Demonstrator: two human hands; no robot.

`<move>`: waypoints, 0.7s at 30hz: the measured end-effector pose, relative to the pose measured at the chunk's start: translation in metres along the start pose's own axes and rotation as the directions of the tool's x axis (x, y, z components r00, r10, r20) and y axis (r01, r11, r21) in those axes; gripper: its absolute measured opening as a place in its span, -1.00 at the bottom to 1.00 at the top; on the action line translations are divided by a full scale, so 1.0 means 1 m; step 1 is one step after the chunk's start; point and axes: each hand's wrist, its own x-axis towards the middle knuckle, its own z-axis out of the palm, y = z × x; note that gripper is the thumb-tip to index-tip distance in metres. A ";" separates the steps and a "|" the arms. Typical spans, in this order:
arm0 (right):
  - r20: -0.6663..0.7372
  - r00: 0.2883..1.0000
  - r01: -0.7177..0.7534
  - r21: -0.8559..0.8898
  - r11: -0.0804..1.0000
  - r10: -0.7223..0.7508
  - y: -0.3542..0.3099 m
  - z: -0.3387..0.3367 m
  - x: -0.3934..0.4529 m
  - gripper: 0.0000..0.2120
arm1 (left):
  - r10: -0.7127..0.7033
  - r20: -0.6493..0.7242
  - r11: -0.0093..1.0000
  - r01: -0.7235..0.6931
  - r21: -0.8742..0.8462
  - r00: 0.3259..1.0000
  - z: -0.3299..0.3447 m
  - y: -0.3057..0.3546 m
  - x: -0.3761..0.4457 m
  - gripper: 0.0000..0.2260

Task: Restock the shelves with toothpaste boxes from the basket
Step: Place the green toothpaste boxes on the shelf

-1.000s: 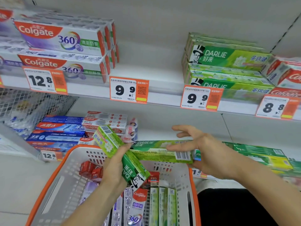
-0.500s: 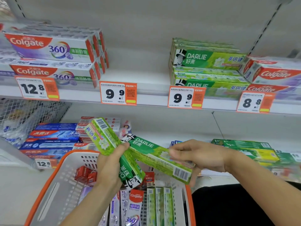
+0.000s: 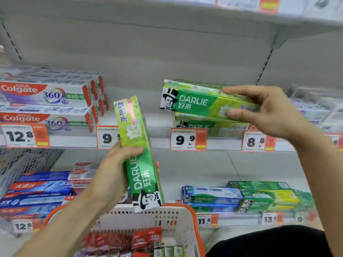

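Note:
My right hand (image 3: 267, 112) grips a green Darlie toothpaste box (image 3: 196, 101) lengthwise, holding it on top of the Darlie stack (image 3: 202, 124) on the middle shelf (image 3: 159, 143). My left hand (image 3: 117, 169) holds a second green Darlie box (image 3: 138, 151) nearly upright, tilted slightly, in front of the shelf edge above the basket. The white basket with an orange rim (image 3: 194, 217) sits low in the centre with red, purple and green boxes (image 3: 146, 238) inside.
Colgate 360 boxes (image 3: 50, 101) are stacked at the left of the middle shelf, with a gap between them and the Darlie stack. Price tags (image 3: 187, 139) line the shelf edge. Blue boxes (image 3: 37, 193) and green-blue Darlie boxes (image 3: 241, 197) fill the lower shelf.
My right hand has lifted its Darlie box from above the basket up onto the shelf stack. My left hand has raised its box and turned it more upright. The view has tilted upward.

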 end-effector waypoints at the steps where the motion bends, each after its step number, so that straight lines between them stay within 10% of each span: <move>1: -0.037 0.999 0.011 -0.035 0.999 -0.013 0.004 -0.005 0.010 -0.57 | 0.014 0.016 0.997 -0.015 0.072 1.000 0.003 0.003 0.007 -0.52; 11: -0.002 1.000 0.023 -0.344 0.939 -0.025 0.045 -0.016 0.063 -0.59 | 0.120 0.274 0.838 -0.245 0.487 0.954 0.015 0.028 0.043 -0.47; 16: -0.069 0.998 -0.020 -0.431 0.902 -0.011 0.044 -0.010 0.073 -0.73 | 0.123 0.361 0.573 -0.363 0.735 0.924 0.027 0.047 0.055 -0.40; 19: -0.120 0.992 0.021 -0.137 0.990 -0.038 0.019 -0.020 0.064 -0.83 | 0.153 0.399 0.310 -0.427 0.849 0.904 0.042 0.063 0.063 -0.43; 21: 0.086 0.996 0.020 0.130 0.991 -0.032 0.001 -0.028 0.054 -0.61 | 0.145 0.448 0.211 -0.470 0.857 0.882 0.057 0.072 0.069 -0.44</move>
